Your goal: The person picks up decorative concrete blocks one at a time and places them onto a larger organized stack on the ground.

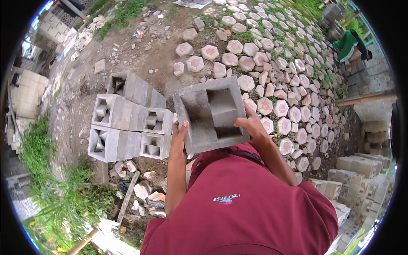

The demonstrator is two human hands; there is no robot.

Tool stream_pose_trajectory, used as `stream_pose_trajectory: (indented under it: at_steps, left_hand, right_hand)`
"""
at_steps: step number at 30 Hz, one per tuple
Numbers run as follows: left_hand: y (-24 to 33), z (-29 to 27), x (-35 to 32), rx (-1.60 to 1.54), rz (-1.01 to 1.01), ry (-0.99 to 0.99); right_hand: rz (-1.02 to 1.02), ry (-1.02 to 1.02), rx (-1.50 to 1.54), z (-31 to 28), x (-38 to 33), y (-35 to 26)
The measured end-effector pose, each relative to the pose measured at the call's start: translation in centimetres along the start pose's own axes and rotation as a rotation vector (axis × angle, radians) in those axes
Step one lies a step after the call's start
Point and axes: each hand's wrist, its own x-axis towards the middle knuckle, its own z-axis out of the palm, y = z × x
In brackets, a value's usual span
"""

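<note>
A grey concrete ventilation block (193, 142) is held up in front of my body, its hollow patterned face turned up toward me. My left hand (179, 137) grips its left side, with the thumb over the edge. On the opposite side my right hand (251, 126) is closed round the block, its thumb reaching into an opening. Just left of it stands a stack of similar grey blocks (123, 112), set in rows with their openings showing. The fingers beneath the held block are hidden.
Hexagonal paving stones (281, 108) with reddish centres cover the ground ahead and right. More pale blocks (359, 165) are piled at the right. Grass (38, 146), rubble (142, 191) and a wooden stick (128, 198) lie at the left. A person in green (349, 46) bends at the far right.
</note>
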Motion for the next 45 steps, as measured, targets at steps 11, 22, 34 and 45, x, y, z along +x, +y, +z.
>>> stream_pose_trajectory:
  at_steps: [11, 22, 34, 45]
  left_hand:
    - [-2.0, 14.1, 6.5, 0.288, -0.165, -0.342]
    - [-4.5, 30.1, 7.4, 0.439, -0.195, -0.492]
    - [-7.2, 44.1, 15.6, 0.526, -0.321, -0.677]
    - [-10.7, 59.7, 30.0, 0.614, -0.425, -0.831]
  right_hand:
    - [-0.111, 0.335, 0.221, -10.2, -4.6, -2.6]
    - [-0.200, 0.558, 0.302, -21.3, -8.2, -6.1]
    - [-0.223, 0.811, 0.421, -32.0, -2.9, -6.3]
    - [-0.261, 0.997, 0.390, -45.2, 6.4, -11.2]
